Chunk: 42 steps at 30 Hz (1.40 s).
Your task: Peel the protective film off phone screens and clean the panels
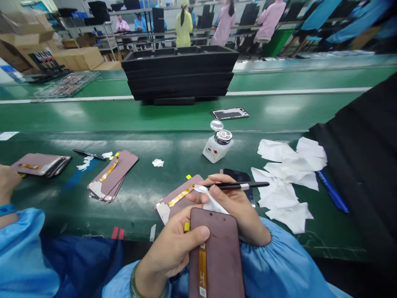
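My left hand [173,244] grips a phone screen panel [221,252] by its left side, the thumb lying on its brown back. An orange flex cable [202,265] runs down that back. At the panel's top edge, my right hand [232,203] is closed around a black pen-like tool [235,186] with a pale band, along with a white cloth [211,200] that touches the edge. Another panel [180,196] lies on the bench just behind my hands. A dark glossy phone part [237,176] is partly hidden behind my right hand.
A white dispenser bottle [218,145] with its lid raised stands ahead. White wipes [282,178] and a blue pen [333,192] lie right. Panel stacks [113,176] sit left, near a co-worker's hand [9,182]. Black trays [180,74] and a phone frame [230,113] rest farther back.
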Available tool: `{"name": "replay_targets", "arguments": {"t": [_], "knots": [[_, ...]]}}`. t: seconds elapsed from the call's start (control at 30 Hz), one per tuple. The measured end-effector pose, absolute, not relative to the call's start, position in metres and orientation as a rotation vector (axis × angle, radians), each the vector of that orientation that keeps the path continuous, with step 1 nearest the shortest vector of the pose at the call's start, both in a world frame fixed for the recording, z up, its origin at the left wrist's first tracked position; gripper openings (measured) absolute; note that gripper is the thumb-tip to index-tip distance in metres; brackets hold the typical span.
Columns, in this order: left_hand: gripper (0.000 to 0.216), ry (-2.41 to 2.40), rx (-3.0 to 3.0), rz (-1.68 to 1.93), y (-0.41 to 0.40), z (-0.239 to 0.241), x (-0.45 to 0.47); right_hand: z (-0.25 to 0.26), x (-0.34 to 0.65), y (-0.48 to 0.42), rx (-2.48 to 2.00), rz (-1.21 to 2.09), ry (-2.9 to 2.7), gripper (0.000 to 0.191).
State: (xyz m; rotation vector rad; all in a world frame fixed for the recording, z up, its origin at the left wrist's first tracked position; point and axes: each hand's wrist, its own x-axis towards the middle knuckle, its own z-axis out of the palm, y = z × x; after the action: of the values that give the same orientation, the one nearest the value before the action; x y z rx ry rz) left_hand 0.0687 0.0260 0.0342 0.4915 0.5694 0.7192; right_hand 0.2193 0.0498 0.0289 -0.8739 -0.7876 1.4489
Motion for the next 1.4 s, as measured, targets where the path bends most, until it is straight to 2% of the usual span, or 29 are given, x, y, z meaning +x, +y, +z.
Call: {"name": "replay_targets", "arguments": {"t": [0.1,0.27,0.43,0.53,0.73,0.93,1.07,1.27,1.4], "knots": [[0.039,0.688,0.432,0.752,0.023,0.040,0.064,0.043,0.234,0.065,-0.835,1.292,-0.741,0.020],[0.047,0.844,0.387,0.829,0.023,0.047,0.055,0.069,0.277,0.106,-0.990,0.925,-0.832,0.021],[0.066,0.915,0.377,0.909,0.022,0.049,0.056,0.067,0.292,0.141,-1.281,0.612,-1.085,0.019],[0.072,0.956,0.369,0.926,0.021,0.049,0.057,0.063,0.293,0.151,-1.340,0.549,-1.183,0.020],[0.064,0.966,0.362,0.932,0.018,0.054,0.056,0.074,0.289,0.132,-1.277,0.542,-1.088,0.019],[0.056,0.979,0.333,0.946,0.012,0.063,0.059,0.079,0.265,0.092,-1.182,0.985,-0.896,0.025],[0.042,0.946,0.355,0.974,0.011,0.065,0.064,0.069,0.247,0.067,-1.137,1.175,-0.918,0.028],[0.034,0.928,0.315,1.008,0.010,0.061,0.067,0.063,0.226,0.039,-1.160,1.044,-1.263,0.016],[0.034,0.935,0.288,1.028,0.009,0.059,0.069,0.062,0.218,0.037,-1.135,0.981,-1.414,0.020]]}}
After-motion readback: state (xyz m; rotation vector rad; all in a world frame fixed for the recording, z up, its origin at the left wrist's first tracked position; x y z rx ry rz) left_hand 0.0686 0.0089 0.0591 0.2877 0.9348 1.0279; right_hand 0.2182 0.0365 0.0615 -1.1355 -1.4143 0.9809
